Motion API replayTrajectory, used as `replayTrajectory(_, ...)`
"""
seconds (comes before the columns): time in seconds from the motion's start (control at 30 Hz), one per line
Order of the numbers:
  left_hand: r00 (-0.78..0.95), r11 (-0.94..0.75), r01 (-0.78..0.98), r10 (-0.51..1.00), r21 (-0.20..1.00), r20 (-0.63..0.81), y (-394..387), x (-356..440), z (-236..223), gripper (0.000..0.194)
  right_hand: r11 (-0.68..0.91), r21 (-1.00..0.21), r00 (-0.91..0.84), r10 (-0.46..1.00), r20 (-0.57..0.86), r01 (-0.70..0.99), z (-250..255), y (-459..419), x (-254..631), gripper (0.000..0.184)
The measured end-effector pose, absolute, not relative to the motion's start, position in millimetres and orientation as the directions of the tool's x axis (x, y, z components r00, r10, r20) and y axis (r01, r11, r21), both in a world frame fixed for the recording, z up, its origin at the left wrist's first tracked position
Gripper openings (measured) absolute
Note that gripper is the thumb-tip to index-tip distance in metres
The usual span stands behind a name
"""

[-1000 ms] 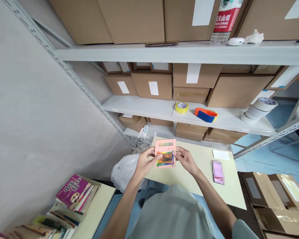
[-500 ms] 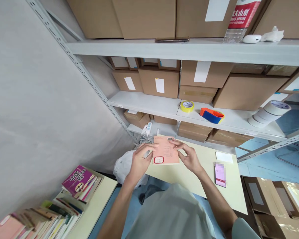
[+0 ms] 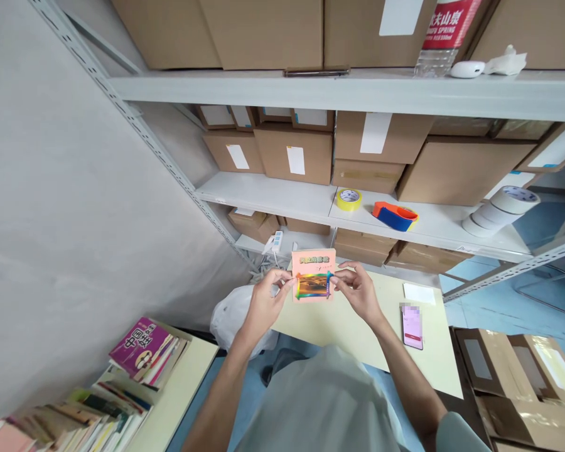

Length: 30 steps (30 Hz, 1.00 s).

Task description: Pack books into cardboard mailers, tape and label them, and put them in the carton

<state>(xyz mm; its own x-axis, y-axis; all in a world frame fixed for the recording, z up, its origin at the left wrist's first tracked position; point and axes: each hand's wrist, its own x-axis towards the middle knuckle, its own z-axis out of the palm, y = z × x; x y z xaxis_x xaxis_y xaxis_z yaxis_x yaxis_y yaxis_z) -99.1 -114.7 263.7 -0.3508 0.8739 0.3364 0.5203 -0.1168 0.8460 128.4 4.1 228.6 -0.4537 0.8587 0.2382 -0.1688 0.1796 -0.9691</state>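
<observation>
Between my two hands is a small pink book point(image 3: 313, 285), its front cover turned up toward me, with a rainbow-framed picture and a line of lettering on it. My left hand point(image 3: 269, 298) pinches the book's left edge between thumb and fingers. At the opposite edge, my right hand point(image 3: 358, 292) grips it the same way, its index finger raised a little. The book is held above the pale yellow table point(image 3: 339, 323). A phone point(image 3: 412, 326) with a lit pink screen lies on the table to the right, near a white sheet of paper point(image 3: 419, 293).
Shelves point(image 3: 268, 198) with cardboard boxes rise in front. On them are yellow tape point(image 3: 349, 199), an orange-and-blue tape dispenser point(image 3: 395, 216), white tape rolls point(image 3: 501, 210) and a water bottle point(image 3: 445, 37). Books point(image 3: 141, 348) fill a low stand at left. Cartons point(image 3: 522, 370) stand right; a white bag point(image 3: 233, 317) hangs left.
The pink book was turned from its front cover to its barcoded back, then round to the front again. Both hands stayed at its sides. The camera view shifted slightly.
</observation>
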Motion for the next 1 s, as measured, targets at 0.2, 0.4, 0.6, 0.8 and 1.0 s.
replayTrajectory(0.2, -0.275, -0.15, 0.576, 0.89, 0.803, 0.364, -110, -102, 260, 0.02, 0.159, -0.982, -0.475, 0.86, 0.188, -0.1, 229, 8, 138, 0.034)
replayTrajectory(0.4, -0.272, -0.123, 0.53, 0.912, 0.839, 0.306, -106, -100, 262, 0.022, 0.125, -0.984, -0.51, 0.842, 0.173, -0.127, 230, 11, 145, 0.034)
replayTrajectory(0.6, -0.34, -0.028, 0.453, 0.919, 0.891, 0.202, -103, -87, 272, 0.027, -0.018, -0.99, -0.518, 0.853, 0.059, -0.142, 237, 4, 138, 0.043)
replayTrajectory(0.8, -0.355, 0.01, 0.418, 0.922, 0.909, 0.153, -105, -82, 276, 0.046, -0.077, -0.987, -0.56, 0.828, 0.014, -0.139, 242, 0, 132, 0.062)
replayTrajectory(1.0, -0.405, 0.016, 0.415, 0.899, 0.91, 0.169, -109, -83, 272, 0.046, -0.098, -0.985, -0.559, 0.829, 0.0, -0.145, 235, 1, 131, 0.064)
